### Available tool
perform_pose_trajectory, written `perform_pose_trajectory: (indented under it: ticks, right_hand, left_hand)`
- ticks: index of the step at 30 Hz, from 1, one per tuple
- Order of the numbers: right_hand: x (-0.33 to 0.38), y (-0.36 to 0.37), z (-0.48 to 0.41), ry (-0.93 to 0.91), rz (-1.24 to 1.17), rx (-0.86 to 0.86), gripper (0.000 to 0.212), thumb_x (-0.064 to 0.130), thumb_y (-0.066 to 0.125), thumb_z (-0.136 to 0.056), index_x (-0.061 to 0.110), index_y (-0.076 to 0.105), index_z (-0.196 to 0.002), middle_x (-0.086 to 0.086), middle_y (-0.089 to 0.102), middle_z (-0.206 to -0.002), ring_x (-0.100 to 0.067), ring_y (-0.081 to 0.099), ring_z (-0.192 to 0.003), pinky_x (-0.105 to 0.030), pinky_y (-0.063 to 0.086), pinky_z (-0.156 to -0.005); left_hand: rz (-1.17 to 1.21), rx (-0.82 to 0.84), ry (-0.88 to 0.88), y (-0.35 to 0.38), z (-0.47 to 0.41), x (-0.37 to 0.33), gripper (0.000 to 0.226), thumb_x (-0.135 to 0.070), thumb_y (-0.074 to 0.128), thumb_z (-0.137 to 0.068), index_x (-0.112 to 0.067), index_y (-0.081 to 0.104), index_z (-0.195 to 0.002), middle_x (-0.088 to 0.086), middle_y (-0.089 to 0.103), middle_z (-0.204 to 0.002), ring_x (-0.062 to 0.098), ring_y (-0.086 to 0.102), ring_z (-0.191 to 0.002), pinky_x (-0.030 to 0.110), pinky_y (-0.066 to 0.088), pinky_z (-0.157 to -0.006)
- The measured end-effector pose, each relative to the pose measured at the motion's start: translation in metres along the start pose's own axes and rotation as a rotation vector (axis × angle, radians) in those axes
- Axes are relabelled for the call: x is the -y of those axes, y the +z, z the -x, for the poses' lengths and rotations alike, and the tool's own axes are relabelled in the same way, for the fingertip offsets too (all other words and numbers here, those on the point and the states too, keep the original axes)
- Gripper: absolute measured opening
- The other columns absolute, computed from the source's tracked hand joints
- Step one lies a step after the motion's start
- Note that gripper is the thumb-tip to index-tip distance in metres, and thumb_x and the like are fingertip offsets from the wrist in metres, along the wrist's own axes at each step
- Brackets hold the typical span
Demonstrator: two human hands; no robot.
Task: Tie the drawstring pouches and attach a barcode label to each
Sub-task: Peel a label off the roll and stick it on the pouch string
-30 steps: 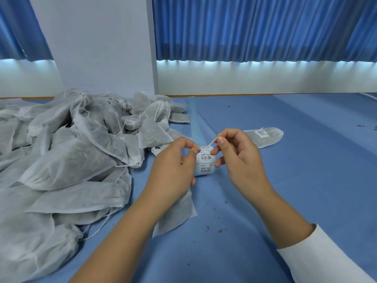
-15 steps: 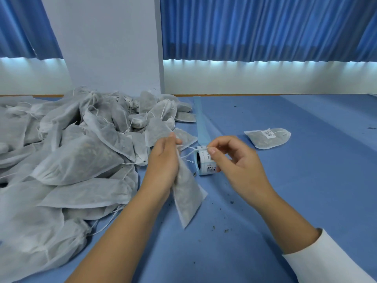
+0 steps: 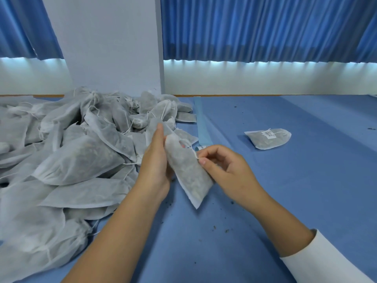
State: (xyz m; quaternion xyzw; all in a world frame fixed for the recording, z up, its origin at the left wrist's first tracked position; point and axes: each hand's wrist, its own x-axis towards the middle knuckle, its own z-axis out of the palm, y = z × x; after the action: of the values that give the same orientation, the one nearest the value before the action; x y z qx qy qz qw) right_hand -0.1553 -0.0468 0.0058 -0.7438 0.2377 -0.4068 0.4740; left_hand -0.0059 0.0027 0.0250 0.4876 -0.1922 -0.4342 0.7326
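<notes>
Head view: one pouch (image 3: 189,174), held off the tabletop (image 3: 265,201), long axis slanting from neck, far, to corner, near. Left grip (image 3: 156,160) clasps the neck side; right grip (image 3: 224,166), touching its right edge, pinches the drawstring (image 3: 195,154). Tying judged unfinished.

Packing workroom: heap of grey non-woven drawstring pouches (image 3: 67,160) at left, blue cloth-covered worktable (image 3: 285,190), pleated blue curtains (image 3: 255,27) across top
</notes>
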Motion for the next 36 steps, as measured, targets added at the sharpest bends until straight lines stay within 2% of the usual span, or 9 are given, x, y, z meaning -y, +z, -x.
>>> perform_pose_trajectory:
  ticks: [4, 7, 17, 19, 22, 27, 30, 33, 36]
  right_hand:
    - [0.001, -0.005, -0.002, -0.062, -0.007, -0.175, 0.012, 0.007, 0.064, -0.092, 0.017, 0.067, -0.088, 0.007, 0.071, -0.096, -0.008, 0.065, -0.093, -0.025, 0.051, -0.084]
    - [0.000, -0.006, -0.002, -0.051, 0.015, -0.229, 0.013, 0.010, 0.066, -0.091, 0.023, 0.068, -0.089, 0.008, 0.069, -0.105, -0.008, 0.063, -0.103, -0.031, 0.053, -0.088]
    - [0.000, -0.002, 0.002, -0.251, 0.273, -0.147, 0.021, 0.012, 0.067, -0.090, 0.033, 0.066, -0.091, 0.010, 0.058, -0.110, -0.010, 0.057, -0.112, -0.025, 0.049, -0.092]
    - [-0.002, 0.000, 0.003, -0.245, 0.315, -0.116, 0.018, 0.016, 0.066, -0.090, 0.034, 0.065, -0.090, 0.008, 0.057, -0.112, -0.010, 0.055, -0.114, -0.024, 0.046, -0.095]
    - [-0.002, -0.002, 0.002, -0.222, 0.310, -0.127, 0.013, 0.018, 0.064, -0.090, 0.030, 0.067, -0.092, 0.007, 0.057, -0.113, -0.008, 0.053, -0.116, -0.024, 0.045, -0.096]
    - [0.000, -0.006, 0.001, -0.118, 0.233, -0.100, 0.017, 0.009, 0.063, -0.093, 0.021, 0.073, -0.097, 0.006, 0.057, -0.120, -0.006, 0.054, -0.117, -0.026, 0.046, -0.098]
    - [0.003, -0.008, -0.001, -0.040, 0.070, -0.077, 0.025, 0.005, 0.058, -0.094, 0.023, 0.074, -0.092, 0.009, 0.063, -0.120, 0.001, 0.057, -0.113, -0.015, 0.046, -0.089]
    - [0.001, -0.014, -0.005, 0.029, -0.028, -0.140, 0.023, 0.007, 0.056, -0.096, 0.024, 0.071, -0.099, 0.012, 0.069, -0.110, -0.002, 0.065, -0.085, -0.013, 0.050, -0.076]
    - [-0.009, -0.023, -0.011, 0.011, 0.168, -0.214, 0.022, 0.011, 0.055, -0.098, 0.029, 0.067, -0.104, 0.014, 0.064, -0.109, 0.009, 0.060, -0.083, -0.007, 0.044, -0.071]
  left_hand:
    - [-0.240, 0.262, 0.013, 0.004, 0.011, 0.004, 0.033, -0.051, 0.063, -0.089, -0.021, 0.077, -0.093, -0.003, 0.077, -0.091, 0.012, 0.073, -0.081, 0.027, 0.057, -0.073]
    - [-0.300, 0.221, -0.010, 0.006, 0.012, 0.008, 0.032, -0.041, 0.060, -0.096, -0.013, 0.072, -0.108, 0.004, 0.077, -0.102, 0.017, 0.074, -0.094, 0.037, 0.059, -0.084]
    - [-0.729, 0.016, 0.227, 0.005, 0.008, 0.015, 0.049, -0.052, 0.052, -0.095, -0.017, 0.052, -0.061, -0.012, 0.053, -0.053, 0.003, 0.050, -0.050, 0.019, 0.036, -0.050]
    - [-0.716, 0.039, 0.163, 0.005, 0.008, 0.014, 0.056, -0.057, 0.048, -0.096, -0.011, 0.061, -0.069, -0.006, 0.064, -0.060, 0.010, 0.062, -0.060, 0.020, 0.045, -0.056]
    - [-0.534, 0.146, 0.028, 0.003, 0.010, 0.011, 0.053, -0.057, 0.058, -0.091, -0.007, 0.074, -0.096, 0.008, 0.077, -0.093, 0.023, 0.074, -0.090, 0.039, 0.057, -0.087]
    - [-0.390, 0.269, -0.045, 0.001, 0.009, 0.008, 0.048, -0.043, 0.077, -0.076, -0.005, 0.074, -0.106, 0.012, 0.076, -0.103, 0.029, 0.072, -0.102, 0.046, 0.054, -0.098]
    - [-0.351, 0.256, -0.092, -0.001, 0.006, 0.008, 0.043, -0.038, 0.075, -0.079, -0.006, 0.073, -0.108, 0.010, 0.076, -0.103, 0.026, 0.073, -0.100, 0.040, 0.056, -0.094]
    - [-0.305, 0.182, -0.112, -0.004, 0.000, 0.008, 0.027, -0.027, 0.070, -0.090, -0.006, 0.072, -0.108, 0.006, 0.078, -0.097, 0.019, 0.075, -0.091, 0.029, 0.059, -0.074]
    - [-0.282, 0.048, -0.112, -0.009, -0.007, 0.005, 0.021, -0.028, 0.073, -0.087, -0.010, 0.073, -0.097, 0.000, 0.078, -0.084, 0.014, 0.075, -0.075, 0.026, 0.056, -0.063]
